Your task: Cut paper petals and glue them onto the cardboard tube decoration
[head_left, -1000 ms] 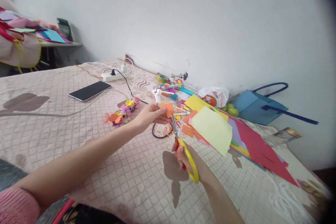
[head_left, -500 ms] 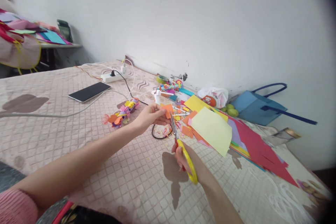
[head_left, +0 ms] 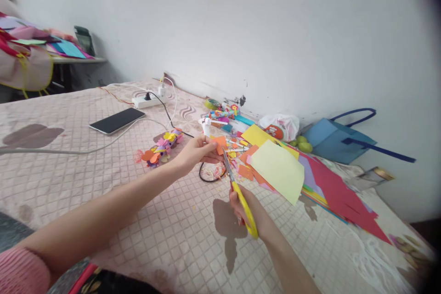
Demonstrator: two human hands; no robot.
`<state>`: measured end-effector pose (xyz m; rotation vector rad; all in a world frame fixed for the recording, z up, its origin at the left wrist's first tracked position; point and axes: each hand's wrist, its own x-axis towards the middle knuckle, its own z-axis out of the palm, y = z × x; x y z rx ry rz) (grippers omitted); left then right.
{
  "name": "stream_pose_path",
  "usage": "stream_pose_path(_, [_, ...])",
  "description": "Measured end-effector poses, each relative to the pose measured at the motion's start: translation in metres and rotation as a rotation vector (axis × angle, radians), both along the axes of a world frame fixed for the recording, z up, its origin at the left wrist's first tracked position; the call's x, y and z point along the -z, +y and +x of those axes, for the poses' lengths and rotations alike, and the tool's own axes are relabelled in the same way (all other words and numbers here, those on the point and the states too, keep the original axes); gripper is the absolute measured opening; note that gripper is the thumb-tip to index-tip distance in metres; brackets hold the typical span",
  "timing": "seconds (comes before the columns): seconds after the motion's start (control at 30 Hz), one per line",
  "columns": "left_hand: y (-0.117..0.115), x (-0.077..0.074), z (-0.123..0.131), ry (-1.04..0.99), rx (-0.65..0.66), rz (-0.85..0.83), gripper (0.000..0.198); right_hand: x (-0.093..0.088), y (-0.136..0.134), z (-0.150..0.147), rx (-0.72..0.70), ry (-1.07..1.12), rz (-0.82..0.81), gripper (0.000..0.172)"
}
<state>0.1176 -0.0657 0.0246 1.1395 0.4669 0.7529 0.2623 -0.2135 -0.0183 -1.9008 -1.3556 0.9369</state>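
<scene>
The orange paper in my left hand looks matt and smooth. My right hand has scissors with shiny metal blades and smooth yellow plastic on the handle. Under my forearms the tablecloth looks quilted, its surface ridged in a grid. My pink cuff, lower left, is ribbed knit. Right of centre, the pale yellow sheet and red sheets are flat, matt paper. Left of centre, the power strip looks like white plastic; upper right, the wall is matt and pale.
</scene>
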Motion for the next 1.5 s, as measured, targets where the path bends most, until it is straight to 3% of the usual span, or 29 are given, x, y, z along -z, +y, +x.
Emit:
stream_pose_path(0.13, [0.000, -0.001, 0.000, 0.001, 0.004, 0.005, 0.016, 0.005, 0.002, 0.002, 0.033, -0.001, -0.014, 0.039])
stream_pose_path(0.37, [0.001, -0.001, -0.001, 0.019, 0.027, 0.004, 0.016, -0.008, -0.007, 0.005, -0.170, 0.126, 0.081, 0.055])
stream_pose_path(0.67, [0.009, 0.000, -0.003, -0.008, -0.001, -0.010, 0.020, -0.005, -0.005, 0.009, -0.212, 0.263, 0.053, 0.057])
stream_pose_path(0.9, [0.015, -0.001, -0.005, -0.021, -0.027, -0.068, 0.018, -0.025, -0.012, 0.028, -0.368, 0.237, 0.071, 0.055])
stream_pose_path(1.2, [0.012, -0.002, -0.005, -0.018, 0.001, -0.037, 0.019, -0.028, 0.000, 0.012, -0.119, 0.430, 0.312, 0.055])
stream_pose_path(1.5, [0.012, -0.006, -0.006, -0.018, -0.049, -0.042, 0.018, -0.011, 0.001, 0.012, -0.144, 0.401, 0.357, 0.045])
